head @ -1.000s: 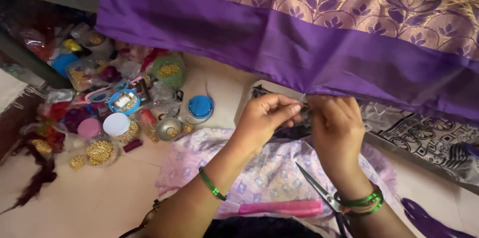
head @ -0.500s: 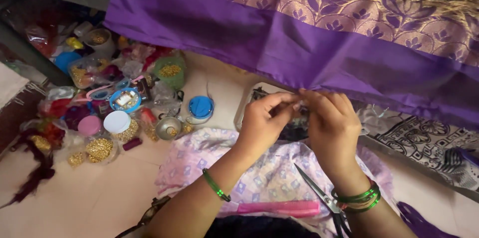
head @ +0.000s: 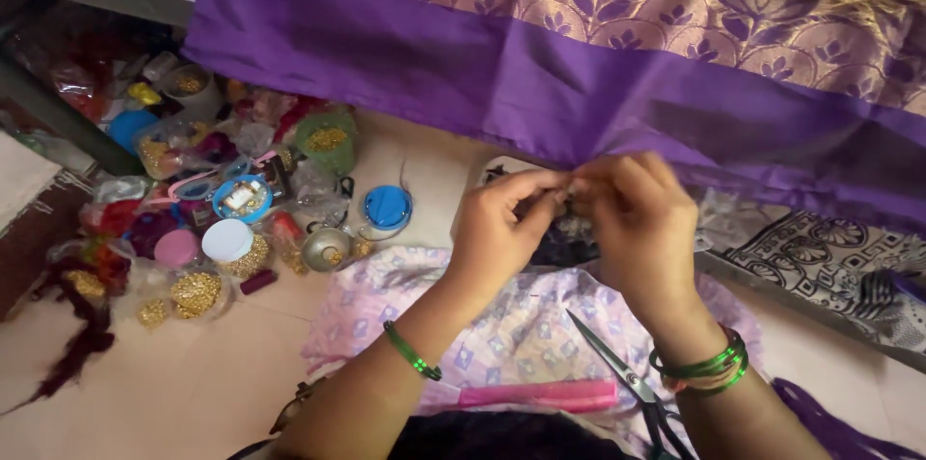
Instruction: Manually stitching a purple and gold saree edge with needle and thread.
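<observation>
A purple cloth (head: 502, 74) with a gold flower border hangs down from above. My left hand (head: 502, 229) and my right hand (head: 641, 219) meet at its lower edge, fingertips pinched together on the hem. What lies between the fingertips is too small to tell. Green bangles ring both wrists. Below my hands a pair of scissors (head: 627, 388) lies on a pale printed cloth (head: 502, 325), beside a pink comb (head: 540, 394).
At the left the floor holds several small pots and lids of gold beads (head: 193, 291), a blue round box (head: 388, 207) and dark red thread (head: 82, 344). A black-and-white patterned cloth (head: 820, 253) lies at the right.
The view has drifted slightly. My hands have moved closer together at the hem, fingertips now touching.
</observation>
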